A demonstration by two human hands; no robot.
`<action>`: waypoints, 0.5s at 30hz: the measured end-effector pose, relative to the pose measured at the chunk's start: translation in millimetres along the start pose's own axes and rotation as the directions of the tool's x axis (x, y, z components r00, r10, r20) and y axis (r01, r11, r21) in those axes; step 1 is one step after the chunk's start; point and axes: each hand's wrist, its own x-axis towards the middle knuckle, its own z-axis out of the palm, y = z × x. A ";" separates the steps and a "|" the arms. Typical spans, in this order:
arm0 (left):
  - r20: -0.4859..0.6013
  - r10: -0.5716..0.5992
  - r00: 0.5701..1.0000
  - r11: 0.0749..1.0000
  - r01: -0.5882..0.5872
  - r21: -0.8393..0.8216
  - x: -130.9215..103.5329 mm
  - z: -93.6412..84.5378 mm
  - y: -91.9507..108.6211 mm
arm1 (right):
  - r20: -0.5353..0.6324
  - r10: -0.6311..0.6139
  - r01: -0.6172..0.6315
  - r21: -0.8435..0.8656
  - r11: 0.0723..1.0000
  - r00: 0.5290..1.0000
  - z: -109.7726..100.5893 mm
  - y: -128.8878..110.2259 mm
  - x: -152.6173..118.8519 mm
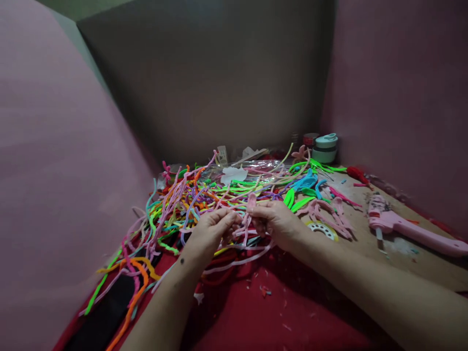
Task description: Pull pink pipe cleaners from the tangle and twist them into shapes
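Observation:
Between my two hands is a pink pipe cleaner (251, 201), bent into a narrow loop that points away from me. My right hand (272, 220) pinches it just under the loop. My left hand (218, 225) is closed at its left side, thumb against fingers, gripping a pink end of the pipe cleaner; the fingertips are partly hidden. Both hands are above the near edge of a tangled pile of coloured pipe cleaners (175, 195). Right of my right hand lie green leaf shapes (298, 200) and several bent pink pieces (331, 214).
A pink hot glue gun (417, 234) lies on the brown board (395, 265) at right. Near my right wrist is a yellow-rimmed roll (323, 231). A light green lidded container (325, 148) stands at the back. Scraps dot the red cloth (248, 312). Pink panels (402, 97) flank the space.

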 end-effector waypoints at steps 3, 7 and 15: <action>0.128 -0.005 0.992 0.999 -0.001 0.046 -1.2 2.0 -0.5 | -0.051 0.004 -0.004 0.003 1.000 0.999 -2.0 3.8 2.2; 0.188 -0.092 0.978 0.992 0.074 0.098 -4.6 6.2 2.6 | -0.066 -0.007 0.008 0.011 1.000 0.998 -1.3 7.4 2.7; 0.204 -0.108 0.973 0.992 0.118 -0.036 -9.2 18.8 -5.4 | -0.135 0.001 0.016 0.123 0.992 0.991 1.3 8.5 2.2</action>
